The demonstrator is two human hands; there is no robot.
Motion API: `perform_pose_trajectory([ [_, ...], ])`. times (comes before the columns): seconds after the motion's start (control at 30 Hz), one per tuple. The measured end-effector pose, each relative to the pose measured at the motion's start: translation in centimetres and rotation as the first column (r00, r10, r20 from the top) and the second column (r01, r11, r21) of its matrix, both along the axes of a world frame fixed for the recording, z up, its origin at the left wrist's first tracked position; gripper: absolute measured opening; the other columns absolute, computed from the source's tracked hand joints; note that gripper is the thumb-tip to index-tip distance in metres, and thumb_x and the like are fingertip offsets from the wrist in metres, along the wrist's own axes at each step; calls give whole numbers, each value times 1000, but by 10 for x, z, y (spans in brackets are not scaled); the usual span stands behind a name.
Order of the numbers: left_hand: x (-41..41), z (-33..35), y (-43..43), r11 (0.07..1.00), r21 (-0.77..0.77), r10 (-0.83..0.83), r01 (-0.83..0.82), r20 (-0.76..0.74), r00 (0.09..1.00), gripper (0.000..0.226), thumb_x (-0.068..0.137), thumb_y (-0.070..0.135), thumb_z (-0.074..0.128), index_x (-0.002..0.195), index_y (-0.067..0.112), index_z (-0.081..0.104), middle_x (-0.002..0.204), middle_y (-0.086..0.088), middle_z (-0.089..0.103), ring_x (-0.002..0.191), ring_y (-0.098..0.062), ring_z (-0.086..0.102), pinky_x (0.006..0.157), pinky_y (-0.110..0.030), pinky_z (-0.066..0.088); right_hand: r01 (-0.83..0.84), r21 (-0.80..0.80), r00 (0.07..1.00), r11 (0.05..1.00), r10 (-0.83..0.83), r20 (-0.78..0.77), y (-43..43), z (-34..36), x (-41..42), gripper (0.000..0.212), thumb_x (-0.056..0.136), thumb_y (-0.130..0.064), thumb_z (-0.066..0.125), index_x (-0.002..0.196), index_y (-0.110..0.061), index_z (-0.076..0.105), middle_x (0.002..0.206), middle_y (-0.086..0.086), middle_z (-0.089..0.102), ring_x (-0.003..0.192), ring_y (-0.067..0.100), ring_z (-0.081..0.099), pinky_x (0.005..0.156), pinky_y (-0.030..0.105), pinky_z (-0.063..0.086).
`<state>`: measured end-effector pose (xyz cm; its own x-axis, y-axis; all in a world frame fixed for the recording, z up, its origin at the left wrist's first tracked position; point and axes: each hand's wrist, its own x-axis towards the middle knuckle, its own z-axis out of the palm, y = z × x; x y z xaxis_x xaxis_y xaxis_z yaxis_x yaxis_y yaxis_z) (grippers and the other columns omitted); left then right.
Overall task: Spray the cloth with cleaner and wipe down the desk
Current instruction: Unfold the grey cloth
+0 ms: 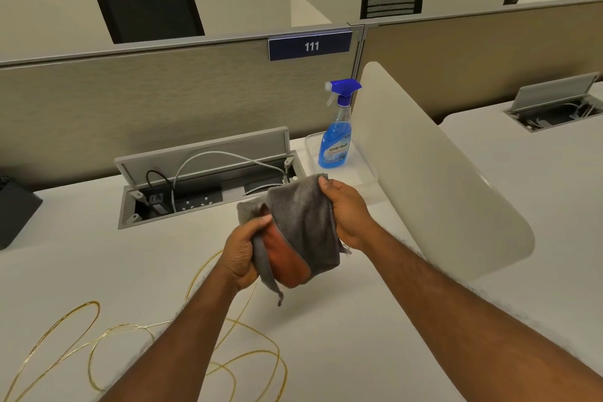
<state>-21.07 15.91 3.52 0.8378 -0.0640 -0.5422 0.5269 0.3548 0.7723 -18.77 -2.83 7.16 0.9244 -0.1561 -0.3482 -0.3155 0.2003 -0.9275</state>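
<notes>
A grey cloth (301, 222) with an orange inner side hangs in the air above the white desk (326, 330), held between both hands. My left hand (243, 250) grips its lower left part, thumb on top. My right hand (347, 210) pinches its upper right edge. The spray bottle (336, 140), clear with blue liquid and a blue trigger head, stands upright in a shallow clear tray (365, 170) at the back of the desk, beyond my right hand and apart from it.
An open cable box (208, 186) with sockets and plugged cables is sunk into the desk behind the cloth. Thin yellow wire (98, 336) loops over the near left desk. A white rounded divider (440, 179) stands to the right, a fabric partition (163, 101) behind. A dark object (16, 212) sits far left.
</notes>
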Motion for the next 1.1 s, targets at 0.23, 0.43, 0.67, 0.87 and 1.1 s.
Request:
perform_pose_trajectory([
  [0.23, 17, -7, 28, 962, -129, 244, -239, 28, 969, 16, 91, 22, 50, 100, 19, 62, 89, -8, 66, 87, -27, 60, 70, -40, 53, 93, -106, 995, 990, -97, -37, -16, -3, 20, 19, 100, -42, 49, 92, -29, 60, 100, -4, 66, 96, 18, 63, 75, 27, 51],
  [0.43, 14, -16, 39, 965, -187, 186, -183, -1, 983, 24, 93, 34, 46, 103, 21, 64, 84, -6, 70, 85, -27, 62, 69, -41, 54, 92, -125, 995, 988, -95, -24, -29, -9, 28, 17, 100, -41, 50, 93, -29, 61, 101, -4, 66, 95, 16, 63, 69, 24, 50],
  [0.67, 1, -26, 32, 871, -472, 121, -139, -69, 990, 66, 93, 59, 40, 139, 13, 54, 118, -17, 70, 105, -39, 67, 80, -52, 58, 18, -216, 994, 976, -41, -102, -33, -18, 34, 17, 99, -39, 53, 97, -24, 58, 94, -10, 59, 83, 8, 56, 63, 16, 43],
  [0.87, 0, -23, 29, 819, -546, 257, -178, 70, 964, 79, 89, 79, 27, 107, 23, 78, 113, -6, 74, 102, -27, 72, 79, -48, 60, -72, -116, 994, 991, 62, -91, -25, -20, 33, 12, 93, -35, 62, 97, -24, 62, 96, -11, 64, 88, 11, 62, 62, 13, 49],
  [1.1, 11, -11, 9, 924, -358, 150, -133, 19, 989, 90, 71, 90, 35, 120, 24, 70, 120, -10, 72, 105, -35, 70, 80, -53, 58, -43, -557, 994, 830, 94, 63, -4, -21, 34, 16, 92, -33, 66, 106, -28, 60, 89, -20, 58, 82, 0, 56, 75, 11, 40],
])
